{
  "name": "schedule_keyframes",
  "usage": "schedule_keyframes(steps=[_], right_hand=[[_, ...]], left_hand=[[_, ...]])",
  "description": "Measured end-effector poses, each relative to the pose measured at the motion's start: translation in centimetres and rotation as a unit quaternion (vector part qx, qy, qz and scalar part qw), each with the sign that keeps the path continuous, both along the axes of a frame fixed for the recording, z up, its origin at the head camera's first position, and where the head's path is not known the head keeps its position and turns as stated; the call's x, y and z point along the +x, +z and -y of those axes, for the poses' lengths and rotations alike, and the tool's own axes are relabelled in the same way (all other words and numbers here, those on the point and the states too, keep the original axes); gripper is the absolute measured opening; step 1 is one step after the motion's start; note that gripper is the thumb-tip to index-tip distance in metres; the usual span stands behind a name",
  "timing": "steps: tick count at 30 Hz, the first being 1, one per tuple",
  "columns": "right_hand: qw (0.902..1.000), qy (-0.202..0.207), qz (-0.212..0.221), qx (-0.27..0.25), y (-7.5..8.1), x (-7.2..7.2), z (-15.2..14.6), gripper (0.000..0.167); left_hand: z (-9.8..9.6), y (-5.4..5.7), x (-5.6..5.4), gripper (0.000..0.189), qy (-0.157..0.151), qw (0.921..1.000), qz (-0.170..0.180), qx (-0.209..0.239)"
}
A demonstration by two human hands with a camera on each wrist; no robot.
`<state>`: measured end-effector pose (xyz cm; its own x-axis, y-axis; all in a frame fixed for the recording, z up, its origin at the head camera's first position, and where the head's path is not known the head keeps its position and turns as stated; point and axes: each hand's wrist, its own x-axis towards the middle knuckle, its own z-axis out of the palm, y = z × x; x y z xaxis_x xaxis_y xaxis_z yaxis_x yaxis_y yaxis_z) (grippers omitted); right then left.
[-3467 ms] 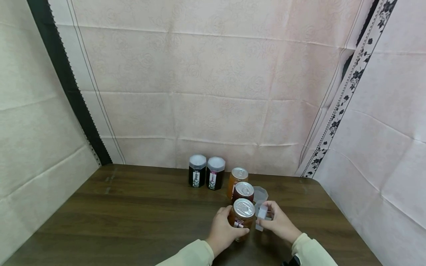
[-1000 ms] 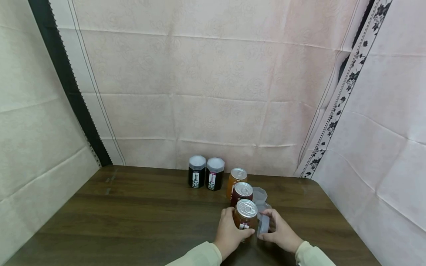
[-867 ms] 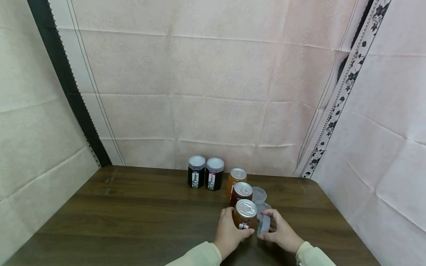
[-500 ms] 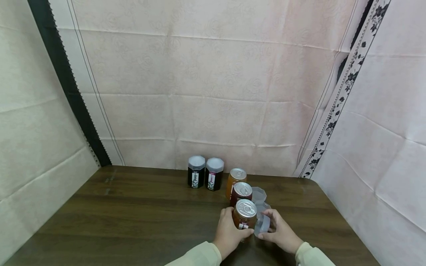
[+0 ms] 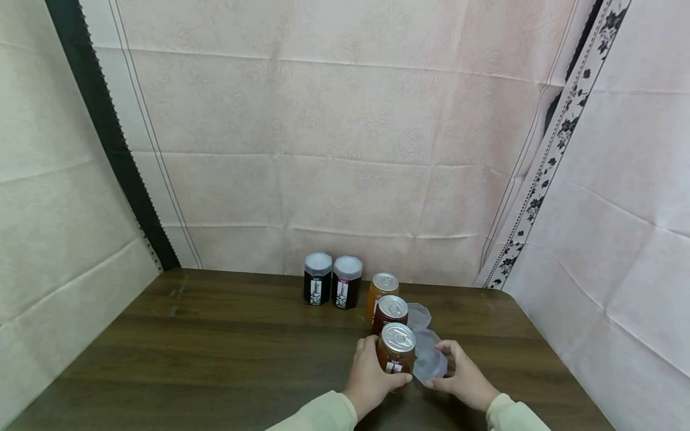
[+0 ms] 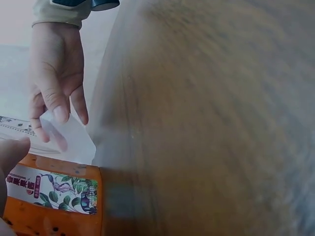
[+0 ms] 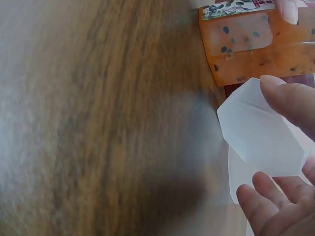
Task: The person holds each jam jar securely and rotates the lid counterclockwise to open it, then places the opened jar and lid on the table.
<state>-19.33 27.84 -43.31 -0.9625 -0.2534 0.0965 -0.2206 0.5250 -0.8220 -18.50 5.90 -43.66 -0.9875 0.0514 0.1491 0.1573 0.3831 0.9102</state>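
My left hand [image 5: 374,374] grips a jam jar [image 5: 398,353] with a silver ring-pull top, fingers behind it and thumb in front. Orange jam with dark seeds and a leafy label show on this jar in the left wrist view. My right hand [image 5: 460,374] holds a frosted, many-sided plastic lid [image 7: 263,130] by its edges, thumb at one corner and fingers at the opposite side. The lid is right beside the jar, its broad face turned up toward the head view. Two similar clear lids, a far one [image 5: 418,316] and a nearer one [image 5: 424,340], lie behind it.
Behind the held jar stand a dark red jar [image 5: 390,312] and an orange jar [image 5: 384,292], both with silver tops. Two black jars [image 5: 318,278] with frosted lids stand farther left. Pale cloth [image 5: 345,149] hangs around the brown wooden table [image 5: 188,353].
The lid in my right hand has turned from edge-on to face-up, and that hand has shifted slightly right. My left hand has kept its grip on the jar, which moved slightly right earlier.
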Motion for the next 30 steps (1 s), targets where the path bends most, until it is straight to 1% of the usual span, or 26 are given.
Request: schedule_keyframes(steps=[5,11,21,27,30], right_hand=[[1.0000,0.006,0.001,-0.001,0.0,0.1,-0.1,0.068],[0.9997,0.018,-0.011,0.013,-0.3,0.0,-0.5,0.067],[0.9985,0.043,-0.024,0.026,-0.7,-0.3,-1.0,0.062],[0.9973,0.039,-0.026,0.056,-0.5,-0.2,-0.9,0.063],[0.9961,0.030,-0.027,0.079,-0.4,-0.1,-0.8,0.063]], left_hand=[[0.2,0.0,0.1,0.088,-0.006,0.9998,0.002,-0.017],[0.3,0.1,0.1,0.087,-0.015,0.9996,0.010,-0.022],[0.5,0.0,0.1,0.088,-0.020,0.9994,0.002,-0.027],[0.6,0.0,0.2,0.089,-0.021,0.9992,0.007,-0.033],[0.7,0.1,0.2,0.089,-0.022,0.9991,0.007,-0.035]])
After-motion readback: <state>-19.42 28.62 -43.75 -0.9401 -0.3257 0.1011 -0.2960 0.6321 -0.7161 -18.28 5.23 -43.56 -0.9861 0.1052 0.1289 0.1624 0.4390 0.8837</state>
